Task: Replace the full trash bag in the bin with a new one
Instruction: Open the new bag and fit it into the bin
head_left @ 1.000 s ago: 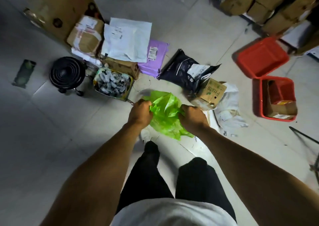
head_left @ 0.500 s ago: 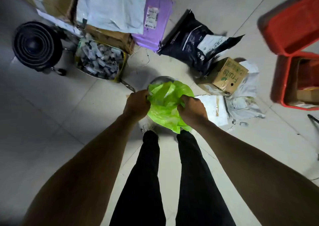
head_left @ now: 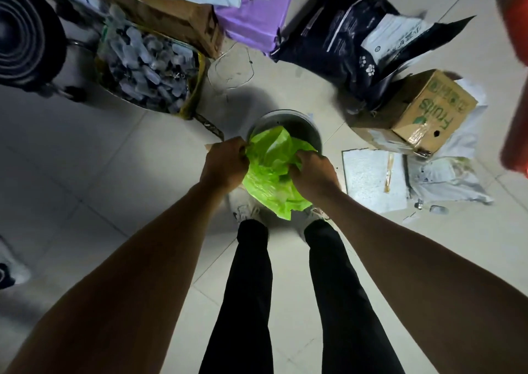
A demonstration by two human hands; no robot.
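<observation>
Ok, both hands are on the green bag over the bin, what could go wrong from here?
1. The green bag is bunched between the left hand and right hand; it may not open fully over the bin.
2. Thin plastic could tear if pulled hard.
3. The bin could tip.

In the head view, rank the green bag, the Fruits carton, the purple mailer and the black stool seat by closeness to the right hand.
1. green bag: gripped by the right hand.
2. Fruits carton: on the floor, off to its right.
3. purple mailer: farther ahead, top of view.
4. black stool seat: far upper left.
</observation>
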